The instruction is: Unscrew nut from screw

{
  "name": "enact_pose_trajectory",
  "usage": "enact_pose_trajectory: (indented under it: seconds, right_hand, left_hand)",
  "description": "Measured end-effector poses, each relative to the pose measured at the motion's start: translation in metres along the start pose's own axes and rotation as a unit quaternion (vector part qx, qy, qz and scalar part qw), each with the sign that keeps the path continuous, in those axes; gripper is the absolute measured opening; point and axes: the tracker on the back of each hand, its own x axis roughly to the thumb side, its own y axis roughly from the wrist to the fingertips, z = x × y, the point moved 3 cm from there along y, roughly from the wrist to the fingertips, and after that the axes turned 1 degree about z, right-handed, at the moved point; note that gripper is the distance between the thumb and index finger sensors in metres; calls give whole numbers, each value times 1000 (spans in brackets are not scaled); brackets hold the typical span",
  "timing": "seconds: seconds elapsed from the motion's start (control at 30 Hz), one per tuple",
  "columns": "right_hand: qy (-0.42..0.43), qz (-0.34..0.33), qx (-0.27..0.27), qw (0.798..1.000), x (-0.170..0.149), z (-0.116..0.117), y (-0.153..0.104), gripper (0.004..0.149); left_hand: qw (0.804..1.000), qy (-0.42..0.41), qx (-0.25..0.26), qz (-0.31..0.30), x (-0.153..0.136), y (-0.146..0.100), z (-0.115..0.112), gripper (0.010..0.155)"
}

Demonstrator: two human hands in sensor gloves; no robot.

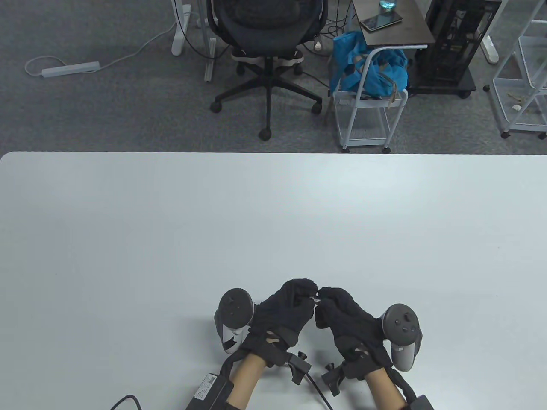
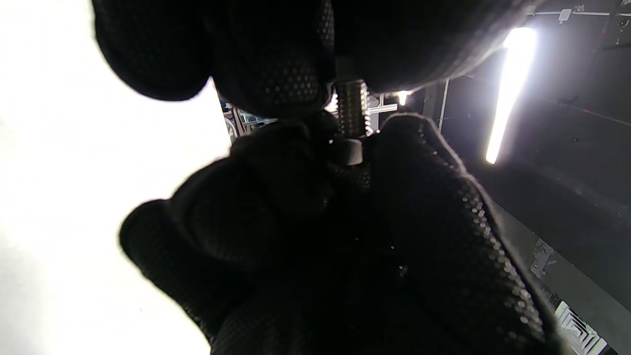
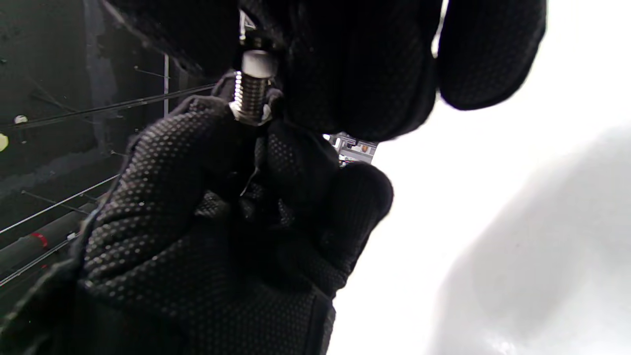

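A small metal screw is held between my two hands, low over the white table near its front edge. In the right wrist view its threaded shaft is bare between a smooth pale head end and a wider nut. My left hand pinches the nut end. My right hand pinches the head end. The left wrist view shows the thread running into the left fingertips. Both ends are mostly hidden by the gloves.
The hands hover over the table's front middle. An office chair, a white cart with a blue bag and a small side table stand on the floor beyond the far edge.
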Motion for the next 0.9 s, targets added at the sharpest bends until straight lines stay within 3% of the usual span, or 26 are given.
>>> enact_pose_trajectory:
  seconds: [0.63, 0.9]
  right_hand:
    - [-18, -22, -20, 999, 5, -4, -1, 49]
    - [-15, -24, -3, 1000, 6, -3, -1, 48]
  left_hand:
    - [1000, -1, -4, 0, 0, 0, -1, 47]
    - [1000, -2, 2, -1, 0, -1, 0, 47]
